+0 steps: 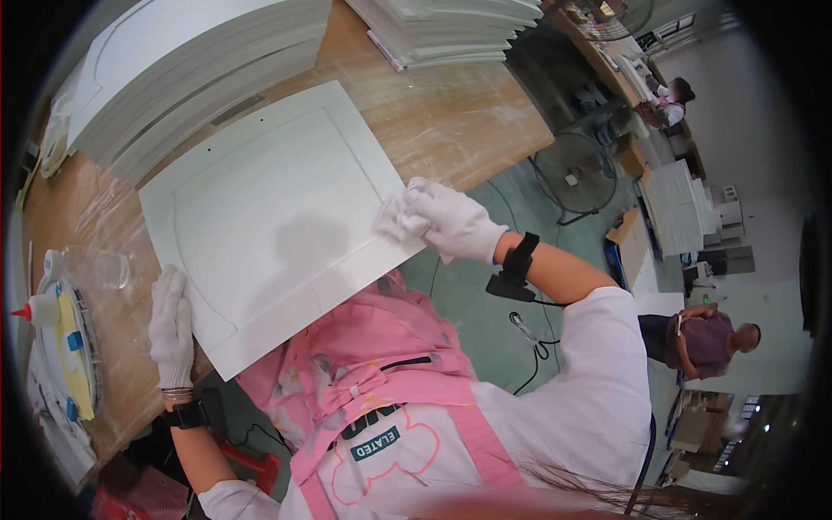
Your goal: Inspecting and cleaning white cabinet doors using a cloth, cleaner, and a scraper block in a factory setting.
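**Inspector:** State of the hands?

**Observer:** Both wear white gloves. The right hand [455, 224] is curled over a white cloth [394, 218] and presses it onto the near right edge of a white panel [269, 217]. The left hand [171, 328] lies flat, fingers together and gripping nothing, resting against the panel's lower left edge where it meets the wooden table [451, 113].

**Inspector:** Position of the panel?

**Observer:** Flat on the table between the two hands, turned at an angle, its near corner hanging over the table edge above a pink apron [390, 381]. A shallow routed groove runs inside its border.

**Inspector:** Surroundings?

**Observer:** Beyond the left hand, a tall stack of white panels [191, 69]; beyond the right hand, a second stack [451, 30]. Just left of the left hand, a clear plastic cup [104, 269] and a glue bottle with a red tip [39, 309] (partly cut off by the picture's rim). Each wrist carries a black strap. Right of the right hand, on the green floor, a floor fan [572, 173]; further off, a seated person [711, 342].
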`<state>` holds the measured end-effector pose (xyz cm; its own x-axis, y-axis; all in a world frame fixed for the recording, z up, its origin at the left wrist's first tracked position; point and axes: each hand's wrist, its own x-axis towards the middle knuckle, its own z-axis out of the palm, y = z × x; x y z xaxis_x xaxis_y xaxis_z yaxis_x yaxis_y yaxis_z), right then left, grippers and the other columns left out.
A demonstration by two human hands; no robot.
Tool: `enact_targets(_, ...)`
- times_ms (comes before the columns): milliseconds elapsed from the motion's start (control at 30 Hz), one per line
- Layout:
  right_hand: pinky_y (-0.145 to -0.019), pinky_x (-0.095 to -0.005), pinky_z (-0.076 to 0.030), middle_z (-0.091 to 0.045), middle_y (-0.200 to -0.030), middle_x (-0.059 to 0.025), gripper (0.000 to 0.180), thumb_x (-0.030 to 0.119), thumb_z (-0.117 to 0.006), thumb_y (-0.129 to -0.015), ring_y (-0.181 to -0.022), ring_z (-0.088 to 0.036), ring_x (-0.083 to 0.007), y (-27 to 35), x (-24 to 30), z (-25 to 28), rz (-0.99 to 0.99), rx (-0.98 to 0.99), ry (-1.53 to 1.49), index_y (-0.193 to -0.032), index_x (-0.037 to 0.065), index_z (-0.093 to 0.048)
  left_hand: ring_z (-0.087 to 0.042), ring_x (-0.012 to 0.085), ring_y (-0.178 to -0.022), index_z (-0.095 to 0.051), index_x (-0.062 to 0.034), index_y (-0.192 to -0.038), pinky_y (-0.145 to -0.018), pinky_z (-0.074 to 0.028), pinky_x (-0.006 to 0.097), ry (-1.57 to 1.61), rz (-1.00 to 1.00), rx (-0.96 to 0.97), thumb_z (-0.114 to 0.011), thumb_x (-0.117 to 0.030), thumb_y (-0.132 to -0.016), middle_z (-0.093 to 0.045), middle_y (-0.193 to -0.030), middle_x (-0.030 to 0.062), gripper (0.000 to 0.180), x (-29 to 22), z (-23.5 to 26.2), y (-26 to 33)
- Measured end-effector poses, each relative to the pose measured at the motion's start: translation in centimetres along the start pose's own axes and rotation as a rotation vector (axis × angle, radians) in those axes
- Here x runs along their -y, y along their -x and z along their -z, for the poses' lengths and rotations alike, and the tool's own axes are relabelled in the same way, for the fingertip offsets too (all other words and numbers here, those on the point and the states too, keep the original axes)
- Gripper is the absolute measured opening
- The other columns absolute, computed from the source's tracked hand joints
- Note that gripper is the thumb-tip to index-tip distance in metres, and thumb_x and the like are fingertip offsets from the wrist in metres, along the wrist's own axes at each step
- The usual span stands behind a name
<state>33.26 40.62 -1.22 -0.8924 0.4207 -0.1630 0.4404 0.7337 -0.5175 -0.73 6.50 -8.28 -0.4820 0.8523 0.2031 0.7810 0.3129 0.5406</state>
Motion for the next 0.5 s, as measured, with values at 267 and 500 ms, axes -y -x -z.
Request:
enact_targets(267,-0.089,-0.0403,-0.052,-0.057,-0.12,-0.0152,0.024,0.012,-0.063,-0.083,-0.108,-0.059,-0.0364,0.6,2.2,-2.4,0.293,-0.109,0.124,-0.106,0.006,-0.062,-0.043,0.035,-0.139,-0.057,0.0018,-0.132,-0.119,-0.025,0.042,0.038,-0.045,-0.027,-0.048,-0.012,-0.1,-0.05,-0.144,0.0227,0.036,-0.3,0.2,0.2)
enact_targets(500,-0.091,-0.043,-0.048,-0.057,-0.112,-0.0197,0.039,0.032,-0.063,-0.09,-0.104,-0.059,-0.039,1.4,-0.8,3.3,-0.308,-0.048,0.191,-0.118,0.006,-0.058,-0.043,0.0345,-0.139,-0.057,0.0024,-0.131,-0.119,-0.025,0.041,0.043,0.0,-0.004,-0.048,-0.011,-0.099,-0.051,-0.143,0.0216,0.036,0.1,-0.1,0.8)
